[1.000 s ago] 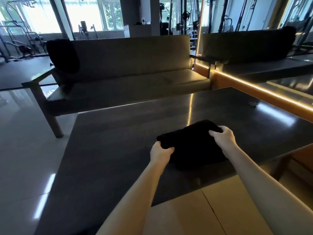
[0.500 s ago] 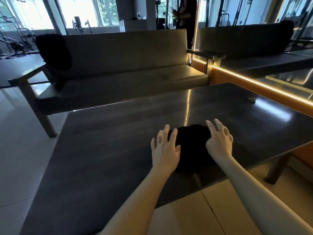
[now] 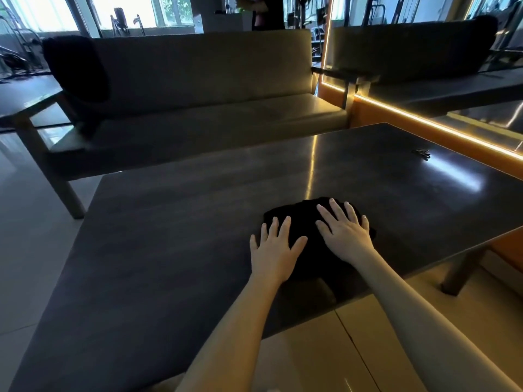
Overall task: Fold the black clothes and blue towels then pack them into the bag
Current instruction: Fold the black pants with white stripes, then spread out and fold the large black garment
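A folded black cloth point(image 3: 302, 222) lies near the front edge of the dark worktop point(image 3: 184, 227). The left grip point(image 3: 276, 247) and the right grip point(image 3: 343, 236) rest flat on it side by side, fingers straight and spread. A small metal object point(image 3: 423, 154) lies well apart at the far right. Behind the worktop stands a sofa point(image 3: 203, 80), with a dark garment point(image 3: 76, 69) draped over the left end of its backrest.
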The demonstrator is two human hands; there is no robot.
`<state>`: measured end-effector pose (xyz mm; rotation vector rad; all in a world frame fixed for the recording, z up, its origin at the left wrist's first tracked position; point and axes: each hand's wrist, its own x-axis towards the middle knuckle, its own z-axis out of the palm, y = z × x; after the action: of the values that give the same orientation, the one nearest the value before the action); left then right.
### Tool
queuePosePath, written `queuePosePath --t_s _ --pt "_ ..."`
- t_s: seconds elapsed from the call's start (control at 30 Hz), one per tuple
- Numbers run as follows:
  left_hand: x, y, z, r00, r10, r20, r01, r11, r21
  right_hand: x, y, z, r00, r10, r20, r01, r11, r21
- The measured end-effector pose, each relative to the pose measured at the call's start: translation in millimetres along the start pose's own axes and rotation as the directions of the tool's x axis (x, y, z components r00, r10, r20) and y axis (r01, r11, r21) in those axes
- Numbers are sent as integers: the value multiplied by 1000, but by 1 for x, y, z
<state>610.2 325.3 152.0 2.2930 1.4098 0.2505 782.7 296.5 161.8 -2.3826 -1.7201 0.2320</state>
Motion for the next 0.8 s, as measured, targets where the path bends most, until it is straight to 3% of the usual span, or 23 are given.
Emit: queuePosePath --t_s 0.17,0.3,0.43,0.57,0.8 --pt "2 -1 -4 999 -22 40 22 1000 10 0 -2 0 1000 10 16 -10 1000 -15" --pt "2 4 -24 990 -71 121 81 993 -80 -4 -12 -16 999 20 43 -22 999 50" --pt "-16 -10 -54 999 -24 -48 16 987 -160 -20 -33 -31 994 -41 -103 64 971 230" --pt "-49 -45 -85 973 -86 -216 48 984 -172 -39 -73 -40 982 -102 -157 156 912 379" --pt "-132 -116 -131 930 -281 -237 267 959 -90 -73 -174 -24 950 -305 -72 295 795 531"
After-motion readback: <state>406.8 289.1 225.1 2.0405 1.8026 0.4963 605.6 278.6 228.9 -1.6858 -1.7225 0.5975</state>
